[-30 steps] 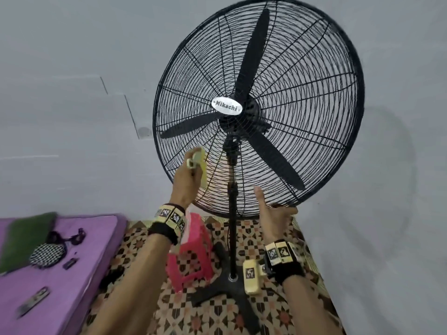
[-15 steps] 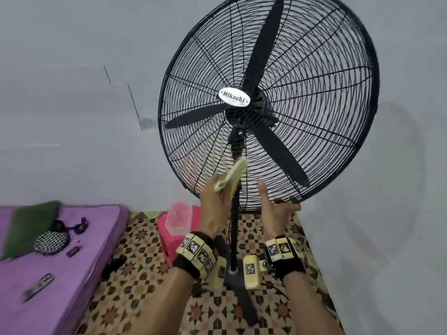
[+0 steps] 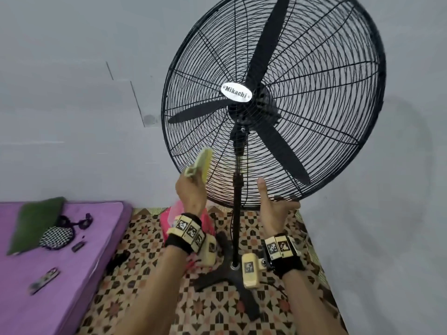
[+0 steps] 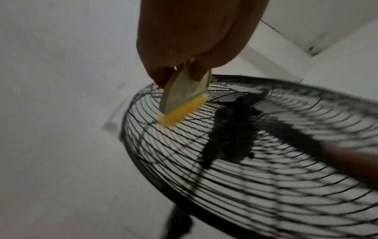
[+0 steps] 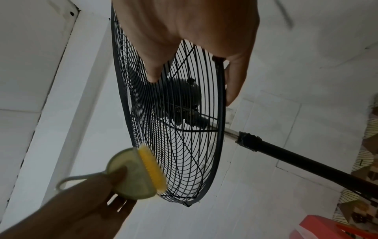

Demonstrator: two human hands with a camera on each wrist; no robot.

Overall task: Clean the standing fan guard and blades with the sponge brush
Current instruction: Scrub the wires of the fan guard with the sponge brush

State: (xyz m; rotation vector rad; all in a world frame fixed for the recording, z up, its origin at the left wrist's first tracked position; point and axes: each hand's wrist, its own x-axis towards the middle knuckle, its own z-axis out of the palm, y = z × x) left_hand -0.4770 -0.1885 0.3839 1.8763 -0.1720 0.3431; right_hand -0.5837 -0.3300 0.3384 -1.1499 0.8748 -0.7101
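Observation:
A black standing fan fills the head view, with a round wire guard point(image 3: 338, 93) and three black blades point(image 3: 273, 39) behind it. My left hand point(image 3: 193, 180) grips a pale green sponge brush point(image 3: 199, 165) with a yellow sponge face. The brush lies against the guard's lower left wires point(image 4: 266, 161), where the yellow sponge point(image 4: 182, 111) touches them. My right hand point(image 3: 278, 201) holds the guard's bottom rim, thumb up in front and fingers curled behind point(image 5: 235, 84). The right wrist view shows the brush point(image 5: 135, 174) at the guard's edge point(image 5: 184, 145).
The fan's black pole point(image 3: 238, 189) runs down to a cross base point(image 3: 225, 274) on a patterned floor mat point(image 3: 217, 310). A red plastic stool point(image 3: 174, 209) stands behind my left wrist. A purple mattress point(image 3: 60, 262) with a green pillow point(image 3: 33, 223) and small items lies left.
My left hand swept the brush right to the pole, then back left along the guard's lower wires. My right hand has stayed on the bottom rim.

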